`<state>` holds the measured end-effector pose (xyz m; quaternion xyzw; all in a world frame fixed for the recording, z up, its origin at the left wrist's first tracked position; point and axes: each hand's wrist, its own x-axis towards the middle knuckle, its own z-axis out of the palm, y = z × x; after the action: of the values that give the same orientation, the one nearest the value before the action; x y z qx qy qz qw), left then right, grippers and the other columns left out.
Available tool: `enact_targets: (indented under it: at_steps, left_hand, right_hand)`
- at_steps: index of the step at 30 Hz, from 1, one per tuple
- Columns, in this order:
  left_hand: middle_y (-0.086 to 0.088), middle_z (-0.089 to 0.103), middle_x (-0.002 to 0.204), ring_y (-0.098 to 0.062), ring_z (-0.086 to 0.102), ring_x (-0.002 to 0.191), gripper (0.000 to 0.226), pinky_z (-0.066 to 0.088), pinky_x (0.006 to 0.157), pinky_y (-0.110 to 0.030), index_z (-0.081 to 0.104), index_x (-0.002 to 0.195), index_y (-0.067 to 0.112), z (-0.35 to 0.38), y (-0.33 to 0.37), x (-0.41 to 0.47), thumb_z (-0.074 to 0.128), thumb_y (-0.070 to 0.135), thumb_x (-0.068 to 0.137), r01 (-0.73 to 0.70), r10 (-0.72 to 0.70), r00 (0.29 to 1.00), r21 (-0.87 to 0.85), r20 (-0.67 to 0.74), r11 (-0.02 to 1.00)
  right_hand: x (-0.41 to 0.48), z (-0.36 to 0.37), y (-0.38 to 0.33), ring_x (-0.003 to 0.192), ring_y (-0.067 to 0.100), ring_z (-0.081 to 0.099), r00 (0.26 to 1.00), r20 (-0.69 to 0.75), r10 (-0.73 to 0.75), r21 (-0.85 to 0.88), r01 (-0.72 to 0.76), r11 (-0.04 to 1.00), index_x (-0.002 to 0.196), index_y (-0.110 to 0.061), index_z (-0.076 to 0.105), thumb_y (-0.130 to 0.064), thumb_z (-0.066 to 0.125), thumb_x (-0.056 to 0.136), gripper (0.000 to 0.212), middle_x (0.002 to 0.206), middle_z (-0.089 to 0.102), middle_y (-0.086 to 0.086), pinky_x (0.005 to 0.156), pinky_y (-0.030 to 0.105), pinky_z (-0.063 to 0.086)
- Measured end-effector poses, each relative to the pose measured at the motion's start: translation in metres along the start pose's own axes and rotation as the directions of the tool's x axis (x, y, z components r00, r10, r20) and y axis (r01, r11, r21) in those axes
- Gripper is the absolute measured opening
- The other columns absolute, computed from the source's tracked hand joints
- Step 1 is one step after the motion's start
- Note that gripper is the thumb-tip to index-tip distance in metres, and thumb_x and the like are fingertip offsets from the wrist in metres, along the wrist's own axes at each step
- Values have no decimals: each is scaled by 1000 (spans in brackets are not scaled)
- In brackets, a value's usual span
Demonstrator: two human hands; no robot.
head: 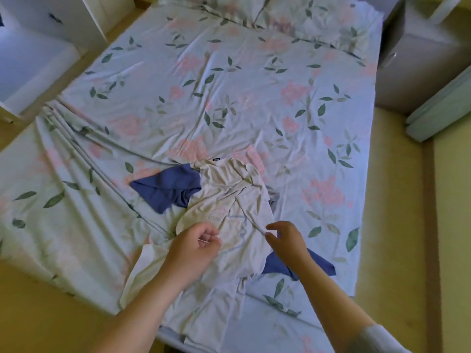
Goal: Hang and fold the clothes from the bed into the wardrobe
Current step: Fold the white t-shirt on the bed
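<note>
**Cream over blue: two pieces tangled at the bed's foot**

Near the foot of the floral-sheeted bed (254,85), the crumpled cream garment (229,200) lies on top of a blue garment (165,187), whose ends show on either side. The left hand (196,247) has its fingers curled over the near hem; whether it pinches cloth I cannot tell. The right hand (288,242) hovers at the right edge, fingers loosely spread, holding nothing. Lifting now could drag the blue piece along, since the two overlap.
</note>
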<state>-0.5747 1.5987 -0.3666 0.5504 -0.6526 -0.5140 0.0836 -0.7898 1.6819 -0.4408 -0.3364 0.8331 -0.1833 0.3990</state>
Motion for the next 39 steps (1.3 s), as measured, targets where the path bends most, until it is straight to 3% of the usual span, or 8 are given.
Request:
enact_targets:
  at_steps: [9, 14, 18, 23, 28, 31, 35, 39]
  left_hand:
    - [12, 64, 88, 1, 59, 79, 10, 38, 58, -6, 63, 88, 33, 24, -61, 60, 66, 23, 87, 107, -109, 994, 60, 24, 992]
    - [13, 65, 85, 3, 59, 76, 9, 39, 59, -5, 64, 87, 33, 37, -83, 88, 67, 25, 85, 138, -140, 990, 66, 26, 988]
    - [11, 66, 84, 11, 58, 74, 11, 40, 58, -2, 65, 86, 32, 45, -96, 99, 67, 22, 85, 143, -145, 989, 61, 34, 988]
    - [10, 66, 85, 6, 59, 70, 12, 39, 58, -5, 65, 86, 33, 51, -98, 99, 67, 21, 85, 163, -165, 985, 60, 42, 985]
    - [9, 65, 85, 10, 58, 73, 13, 40, 56, -3, 66, 86, 33, 49, -82, 91, 66, 20, 85, 138, -140, 989, 36, 44, 990]
    - [10, 64, 89, 12, 56, 75, 12, 39, 56, -1, 66, 91, 32, 42, -66, 84, 65, 21, 86, 107, -107, 993, 15, 51, 994]
    - [12, 63, 89, 15, 55, 76, 9, 39, 57, 0, 64, 93, 32, 25, -36, 65, 65, 24, 88, 39, -40, 999, 12, 35, 999]
    - [12, 63, 88, 4, 58, 77, 9, 38, 60, -5, 63, 90, 31, -5, -5, 33, 66, 23, 88, -44, 44, 999, 26, 10, 999]
  right_hand:
    - [92, 74, 38, 142, 28, 32, 990, 136, 44, -243, -9, 970, 144, -17, 46, -28, 54, 96, 50, 159, 24, 10, 113, 37, 32]
    - [129, 98, 51, 148, 28, 14, 982, 177, 72, -327, -10, 945, 147, -23, 43, -30, 53, 97, 51, 163, 11, 10, 115, 39, 27]
    - [142, 109, 61, 141, 29, 25, 981, 173, 85, -350, -20, 937, 143, -14, 45, -21, 52, 94, 50, 156, 24, 10, 110, 36, 31]
    - [135, 108, 62, 119, 29, 49, 997, 37, 74, -179, -67, 982, 129, -4, 54, -13, 51, 92, 38, 133, 49, 9, 96, 34, 43]
    - [105, 72, 41, 76, 13, 58, 901, -347, 259, 435, -90, 896, 96, -24, 61, -12, 56, 88, 15, 83, 62, -7, 54, 8, 41]
    - [83, 44, 26, 65, 11, 53, 914, -287, 288, 602, -62, 796, 99, -23, 54, -13, 54, 89, 15, 78, 58, -3, 45, 10, 40]
    - [43, 7, 3, 51, 15, 25, 969, -155, 191, 626, -53, 778, 67, -10, 36, -12, 49, 93, 30, 53, 27, -2, 43, 20, 25]
    - [-10, -29, -39, 53, 17, 30, 988, -143, 61, 643, 46, 764, 78, 10, 56, -15, 51, 97, 32, 55, 29, 8, 50, 25, 31]
